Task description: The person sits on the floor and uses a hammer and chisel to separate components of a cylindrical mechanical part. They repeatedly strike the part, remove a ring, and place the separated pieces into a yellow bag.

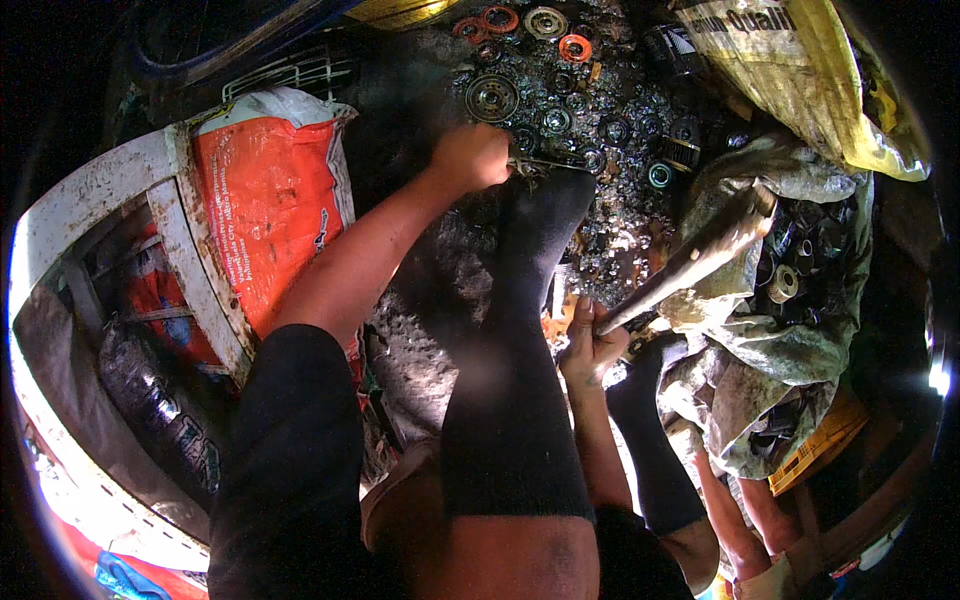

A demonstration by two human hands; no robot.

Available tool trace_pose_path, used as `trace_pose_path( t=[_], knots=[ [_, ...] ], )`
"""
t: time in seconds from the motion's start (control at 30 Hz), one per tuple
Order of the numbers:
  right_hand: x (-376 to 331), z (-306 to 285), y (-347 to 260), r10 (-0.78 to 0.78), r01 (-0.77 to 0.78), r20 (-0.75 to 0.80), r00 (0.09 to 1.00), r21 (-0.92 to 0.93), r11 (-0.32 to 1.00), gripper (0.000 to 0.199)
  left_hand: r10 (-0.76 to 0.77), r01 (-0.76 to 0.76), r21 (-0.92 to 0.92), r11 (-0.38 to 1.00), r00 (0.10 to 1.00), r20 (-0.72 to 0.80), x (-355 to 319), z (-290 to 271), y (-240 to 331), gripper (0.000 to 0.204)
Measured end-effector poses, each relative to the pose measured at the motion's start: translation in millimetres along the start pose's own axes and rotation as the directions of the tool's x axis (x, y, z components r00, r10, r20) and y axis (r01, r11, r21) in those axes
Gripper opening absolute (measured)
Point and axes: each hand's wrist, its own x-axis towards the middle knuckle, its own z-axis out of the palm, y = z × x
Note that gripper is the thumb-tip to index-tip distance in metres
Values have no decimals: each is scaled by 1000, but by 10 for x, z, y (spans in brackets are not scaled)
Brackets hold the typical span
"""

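My left hand (pixel 474 158) is closed in a fist around a thin metal bar (pixel 548 163), which points right past the toe end of my black sock (pixel 560 205). Its exact kind is hard to make out, and its grip end is hidden in the fist. Lower and to the right, my right hand (pixel 592 345) is wrapped round the narrow end of a wooden club (pixel 690 262). The club slants up to the right, its thicker, worn end in the air over a grimy woven sack. Oily round metal parts (pixel 555 121) lie on the ground beyond my left hand.
A grimy woven sack (pixel 790 345) with metal parts inside stands at right, below a yellow sack (pixel 800 70). On the left are a red sack (pixel 265 210) and a rusty white curved frame (pixel 100 180). A yellow crate (pixel 820 440) and bare limbs (pixel 730 515) show lower right.
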Motion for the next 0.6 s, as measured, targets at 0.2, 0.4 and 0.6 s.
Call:
trace_pose_path(
  t=[0.2, 0.4, 0.6],
  knots=[
    [304, -233, 849, 417, -392, -55, 907, -468, 792, 44, -24, 21, 29, 999, 996, 85, 79, -70, 33, 23],
    [114, -147, 80, 188, -170, -92, 978, 176, 970, 34, -13, 12, 19, 1000, 998, 55, 71, -23, 17, 26],
    [239, -178, 1208, -218, 157, 13, 976, -739, 655, 36, 59, -59, 0, 998, 997, 43, 32, -147, 63, 27]
  ],
)
